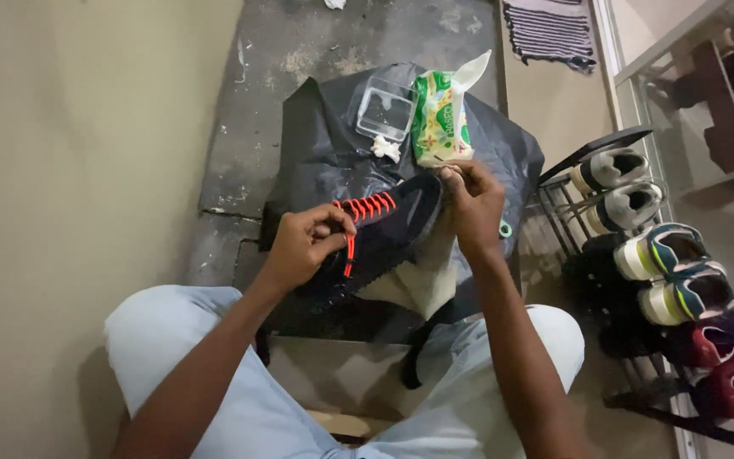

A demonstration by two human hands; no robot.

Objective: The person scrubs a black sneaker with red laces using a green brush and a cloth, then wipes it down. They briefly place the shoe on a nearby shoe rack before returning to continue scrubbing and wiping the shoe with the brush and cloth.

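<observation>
The left hand (306, 242) grips the heel end of a black shoe (384, 238) with red laces (365, 208), held above the lap. The shoe's long axis runs up-right to the right hand (471, 202), which pinches the toe, perhaps with a wipe.

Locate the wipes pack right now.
In the head view the wipes pack stands on the black sheet, top centre, right of the clear box and just above the right hand at the shoe toe.

Shoe rack (639, 255) close right, probably crowding.
</observation>
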